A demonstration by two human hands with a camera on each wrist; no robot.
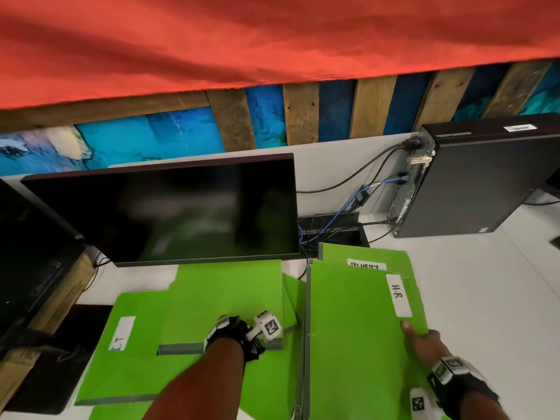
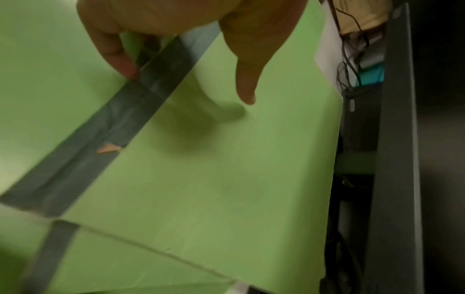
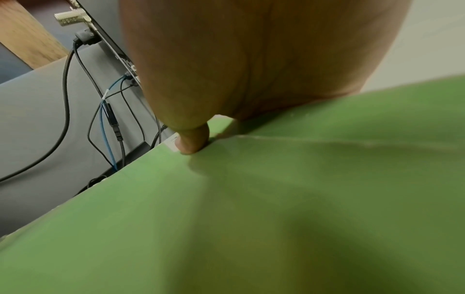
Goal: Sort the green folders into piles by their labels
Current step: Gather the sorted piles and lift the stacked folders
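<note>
Two groups of green folders lie on the white desk. On the left, a folder labelled I.T [image 1: 121, 333] lies under an unlabelled-side folder [image 1: 224, 298] with a grey taped spine [image 2: 125, 111]. My left hand [image 1: 230, 328] is over that spine. One fingertip [image 2: 125, 69] touches the tape, and the thumb [image 2: 246, 95] hovers just above the cover. On the right, the H.R folder [image 1: 357, 328] tops a stack with a SECURITY folder [image 1: 366, 265] behind it. My right hand [image 1: 416, 336] pinches the H.R folder's right edge, with the thumb [image 3: 193, 143] on top. Its other fingers are hidden underneath.
A dark monitor [image 1: 169, 207] stands just behind the left folders, and a second screen [image 1: 30, 253] and a cardboard box [image 1: 60, 298] are at far left. A black desktop computer [image 1: 472, 177] lies at back right, with cables [image 1: 342, 213] trailing to the desk. Bare white desk [image 1: 491, 298] lies right of the folders.
</note>
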